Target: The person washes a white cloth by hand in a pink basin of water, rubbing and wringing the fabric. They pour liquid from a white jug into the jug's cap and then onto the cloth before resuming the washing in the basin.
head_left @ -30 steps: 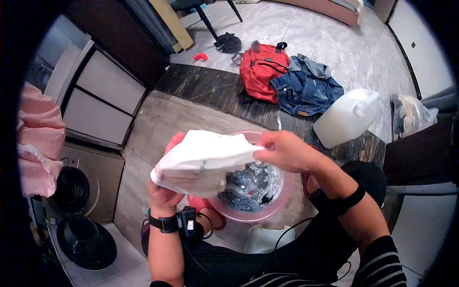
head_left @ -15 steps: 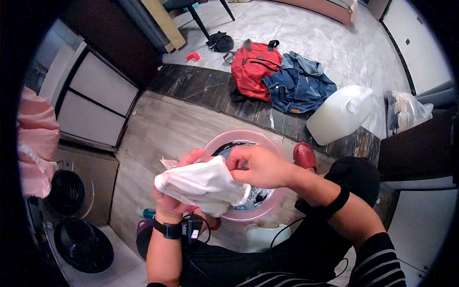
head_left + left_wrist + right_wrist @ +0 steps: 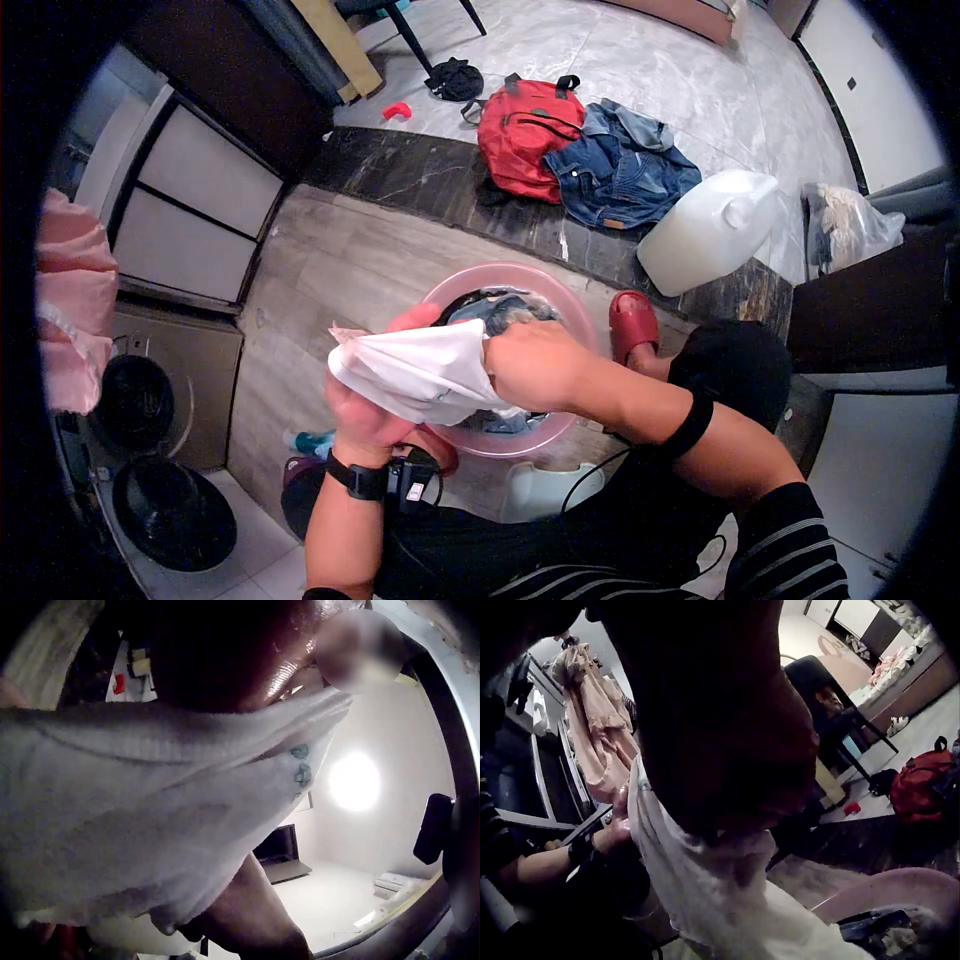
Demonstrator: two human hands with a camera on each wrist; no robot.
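A white cloth (image 3: 420,370) is stretched between the two hands, over the left side of a pink basin (image 3: 565,290) that holds dark and blue wet fabric. The left hand (image 3: 365,405) grips the cloth's left end from below, its thumb side showing above. At the cloth's right end is the right hand (image 3: 540,368), knuckles up, fingers curled and partly hidden around the fabric. Small greenish marks show on the cloth (image 3: 225,787) in the left wrist view. In the right wrist view the cloth (image 3: 727,900) hangs below the dark right hand (image 3: 727,765).
Beyond the basin lie a red backpack (image 3: 530,140), a denim garment (image 3: 625,170) and a white jug (image 3: 705,235) near a dark stone strip. A pale stool (image 3: 550,492) stands by the person's legs. Black round pans (image 3: 175,512) are at the left, below hanging pink cloth (image 3: 75,300).
The right hand has moved down and leftward from its raised, outstretched place, staying at the cloth. The cloth's right end has lowered, and the left hand still holds the other end.
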